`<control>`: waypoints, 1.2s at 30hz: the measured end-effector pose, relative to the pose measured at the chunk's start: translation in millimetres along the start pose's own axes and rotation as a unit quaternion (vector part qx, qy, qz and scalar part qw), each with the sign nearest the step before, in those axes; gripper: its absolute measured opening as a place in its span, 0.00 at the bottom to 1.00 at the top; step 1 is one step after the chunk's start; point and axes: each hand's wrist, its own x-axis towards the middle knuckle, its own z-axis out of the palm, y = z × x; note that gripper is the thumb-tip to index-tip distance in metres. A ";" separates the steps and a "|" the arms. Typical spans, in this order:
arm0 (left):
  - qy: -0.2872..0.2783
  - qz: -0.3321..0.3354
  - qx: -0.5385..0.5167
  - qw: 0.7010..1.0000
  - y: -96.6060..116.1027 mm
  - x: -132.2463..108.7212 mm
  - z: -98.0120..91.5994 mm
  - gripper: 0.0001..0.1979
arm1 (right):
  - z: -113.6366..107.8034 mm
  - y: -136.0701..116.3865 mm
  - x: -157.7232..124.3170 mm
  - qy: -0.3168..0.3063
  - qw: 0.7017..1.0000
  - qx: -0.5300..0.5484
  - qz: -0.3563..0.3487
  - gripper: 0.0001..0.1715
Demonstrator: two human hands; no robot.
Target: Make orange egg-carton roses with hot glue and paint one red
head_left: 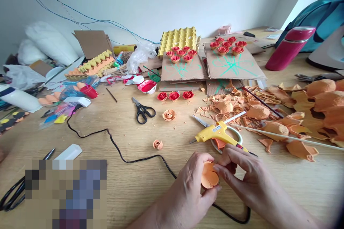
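My left hand (189,188) is closed round an orange egg-carton cup (210,178) cut into rounded petals. On the cup's right rim, the fingers of my right hand (242,171) pinch a petal edge. Just beyond my hands lies a yellow hot glue gun (215,132) with a white glue stick in it. It rests over a pair of scissors (240,134) with pale handles. A small orange paper rosebud (158,145) sits to the left, and a fuller orange paper rose (169,115) stands farther back.
Black-handled scissors (144,111) and three red paper roses (174,96) lie mid-table. Behind are cardboard sheets (185,73) bearing red flowers. Orange carton scraps (242,100) are heaped at right, near a pink flask (288,50). A black cord (129,161) crosses the table.
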 end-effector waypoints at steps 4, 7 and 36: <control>-0.002 -0.010 0.006 1.000 1.6 -0.1 -0.5 0.29 | 0.9 -1.2 -2.0 -0.005 1.000 -0.018 -0.003 0.17; -0.006 -0.011 0.005 1.000 1.6 -0.1 -0.9 0.29 | 2.2 -0.1 -3.8 -0.007 0.999 -0.036 -0.006 0.18; -0.005 -0.051 0.034 0.998 2.5 6.8 -3.9 0.28 | -17.3 35.4 5.0 0.095 0.970 -0.222 -0.009 0.10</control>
